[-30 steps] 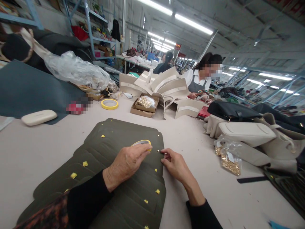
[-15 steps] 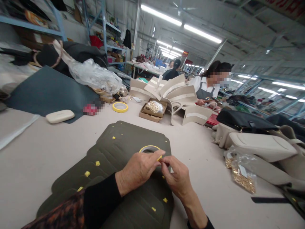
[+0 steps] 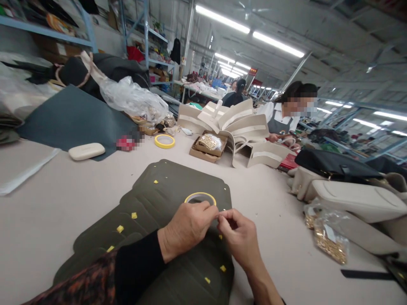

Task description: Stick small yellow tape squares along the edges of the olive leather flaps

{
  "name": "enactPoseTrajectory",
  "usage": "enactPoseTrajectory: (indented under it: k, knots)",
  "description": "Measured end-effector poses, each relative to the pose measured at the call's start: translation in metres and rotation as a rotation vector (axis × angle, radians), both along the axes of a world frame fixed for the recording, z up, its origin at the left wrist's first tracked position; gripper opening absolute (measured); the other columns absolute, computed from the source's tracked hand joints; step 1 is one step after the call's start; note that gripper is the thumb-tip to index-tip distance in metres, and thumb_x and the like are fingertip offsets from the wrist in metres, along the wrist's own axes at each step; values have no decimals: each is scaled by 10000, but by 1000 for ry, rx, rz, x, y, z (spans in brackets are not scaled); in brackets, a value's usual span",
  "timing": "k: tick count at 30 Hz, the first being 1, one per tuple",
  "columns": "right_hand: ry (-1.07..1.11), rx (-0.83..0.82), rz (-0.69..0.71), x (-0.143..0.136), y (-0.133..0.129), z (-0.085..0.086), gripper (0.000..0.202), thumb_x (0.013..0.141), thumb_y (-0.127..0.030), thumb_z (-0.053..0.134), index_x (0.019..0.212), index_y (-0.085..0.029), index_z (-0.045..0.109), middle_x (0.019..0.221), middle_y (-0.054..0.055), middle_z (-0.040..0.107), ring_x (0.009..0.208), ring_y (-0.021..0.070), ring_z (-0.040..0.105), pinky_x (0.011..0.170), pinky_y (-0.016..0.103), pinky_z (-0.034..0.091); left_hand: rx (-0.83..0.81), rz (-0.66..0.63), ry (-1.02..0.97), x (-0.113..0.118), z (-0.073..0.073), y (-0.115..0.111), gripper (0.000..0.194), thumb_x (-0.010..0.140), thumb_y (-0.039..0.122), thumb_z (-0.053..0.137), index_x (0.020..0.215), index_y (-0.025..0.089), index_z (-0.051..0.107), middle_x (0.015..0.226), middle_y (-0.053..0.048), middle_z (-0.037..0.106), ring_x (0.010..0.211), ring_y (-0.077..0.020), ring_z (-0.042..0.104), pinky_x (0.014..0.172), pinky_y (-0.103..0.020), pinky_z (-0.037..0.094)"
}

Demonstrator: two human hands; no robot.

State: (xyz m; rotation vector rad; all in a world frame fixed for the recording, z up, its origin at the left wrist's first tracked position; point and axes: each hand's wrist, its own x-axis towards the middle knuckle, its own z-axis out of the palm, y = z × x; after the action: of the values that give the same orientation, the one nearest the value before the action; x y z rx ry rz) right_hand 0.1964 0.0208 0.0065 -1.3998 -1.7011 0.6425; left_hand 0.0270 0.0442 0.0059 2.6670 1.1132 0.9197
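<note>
Fingertips that had been apart a second earlier had been brought together above the right edge of the dark olive panels [image 3: 190, 180], and the roll of yellow tape [image 3: 201, 194] had been carried along with the left hand [image 3: 190, 223]. Its near rim was covered by curled fingers, and it was apparently held there so that its tape could be reached by both hands. By the right hand [image 3: 241, 237], thumb and forefinger were pinched together against the left fingertips; whether a scrap of tape was caught between them could not be told. The panels were laid flat and overlapping on the table [image 3: 270, 199], perhaps so that their margins were left exposed, and small yellow tape pieces [image 3: 134, 215] were dotted over them. A second yellow tape roll [image 3: 164, 146] was rested on the far side, to the left of the cardboard box [image 3: 202, 155], in which gold-coloured hardware [image 3: 206, 141] was contained. Bagged gold-coloured pieces [image 3: 330, 248] were placed well to the right, probably kept off the panels to leave them accessible.
</note>
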Motion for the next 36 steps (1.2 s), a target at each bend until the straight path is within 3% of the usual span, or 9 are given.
enactPoseTrajectory:
  k: [5,10,15,21,25,27,31,33,36]
  knots:
    - [380,-341,-195,21,19,-12,294,680,-438,691,673,-148,643,541,7,613,438,116,542,436,230,464,67,-12,-12,2,-1,-5,235,958,186,360,816,187,548,736,-8,568,631,-134,523,583,-240,418]
    - [388,-454,-188,48,30,-26,404,608,-495,765,731,-118,692,571,27,642,442,97,545,441,208,459,-79,54,156,3,-10,1,128,945,171,438,906,194,558,830,-17,613,751,-162,585,638,-256,460]
    - [182,-356,-162,42,31,-32,347,732,-489,659,741,-144,690,570,15,631,462,113,548,463,223,463,-209,51,337,4,-8,3,133,908,112,466,908,193,571,854,-36,638,786,-210,601,650,-304,494]
    - [-255,-115,-132,31,33,-34,215,811,-332,532,739,-198,683,671,27,691,606,173,624,597,277,478,-191,36,340,6,-10,2,136,899,106,461,911,186,570,864,-57,630,785,-224,591,664,-328,503]
    - [-389,-55,-135,27,35,-34,211,826,-282,487,752,-208,669,738,45,723,663,193,661,632,289,479,-181,37,341,6,-12,1,137,881,85,469,907,179,565,863,-64,620,783,-218,584,663,-320,500]
    - [-412,-59,-154,28,35,-34,189,827,-271,493,859,-202,666,724,39,718,667,200,669,643,295,481,-178,38,343,5,-12,2,140,878,79,467,906,178,562,862,-61,617,783,-213,580,664,-313,499]
    - [-385,-37,-209,37,30,-32,331,856,-289,523,1160,-164,554,635,-7,671,578,188,642,598,286,476,-165,37,328,4,-12,2,148,872,70,465,900,184,556,868,-59,619,796,-227,572,658,-330,502]
    - [-385,58,-188,42,26,-31,238,892,-304,500,1071,-176,590,728,27,688,637,181,649,634,285,489,-173,31,324,4,-12,3,153,868,63,463,896,181,555,869,-66,616,799,-227,569,662,-331,500]
    - [-483,200,-17,46,22,-30,192,923,-248,459,937,-197,643,880,74,688,798,187,652,752,301,501,-183,26,325,3,-12,3,161,860,54,459,903,178,552,876,-71,609,804,-221,565,673,-323,495]
